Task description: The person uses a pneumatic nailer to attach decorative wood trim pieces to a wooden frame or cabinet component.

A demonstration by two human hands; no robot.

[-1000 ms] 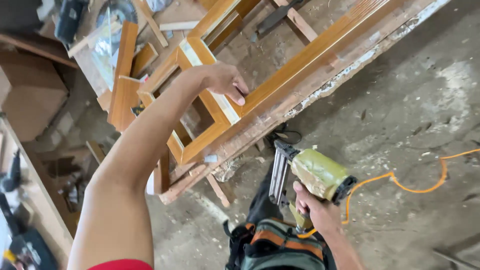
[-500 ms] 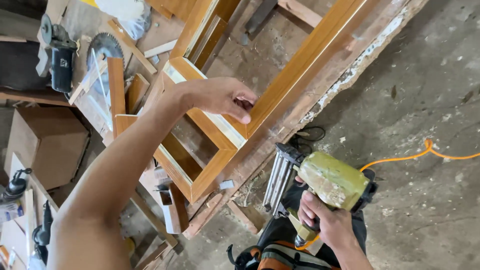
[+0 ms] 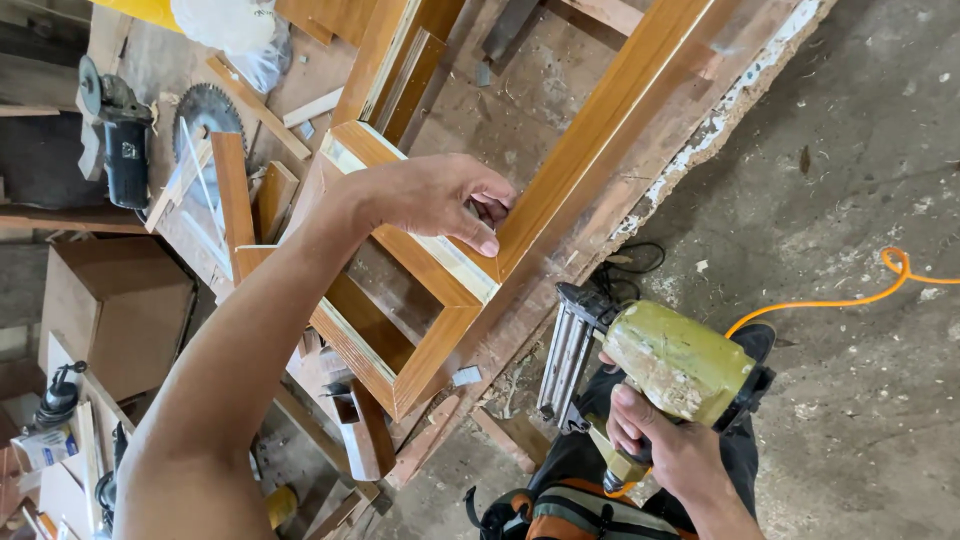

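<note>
My left hand [image 3: 440, 200] reaches across the workbench and pinches a corner joint of a varnished wooden frame [image 3: 390, 300], where a crosspiece meets the long rail [image 3: 600, 130]. My right hand [image 3: 670, 450] grips the handle of a yellow-green pneumatic nail gun [image 3: 670, 365], held off the bench edge above the floor, its dark magazine [image 3: 565, 355] pointing toward the frame. An orange air hose [image 3: 850, 295] runs from the gun across the concrete floor.
A circular saw [image 3: 125, 140] with its blade lies at the bench's left end among wood offcuts. A cardboard box [image 3: 115, 310] stands on the floor at left, with power tools [image 3: 60, 400] below it. A wooden block [image 3: 365, 430] lies under the frame.
My view has swung closer to the bench. My left hand has shifted along the frame and closed its fingers on the corner joint; the nail gun has come up nearer the bench edge.
</note>
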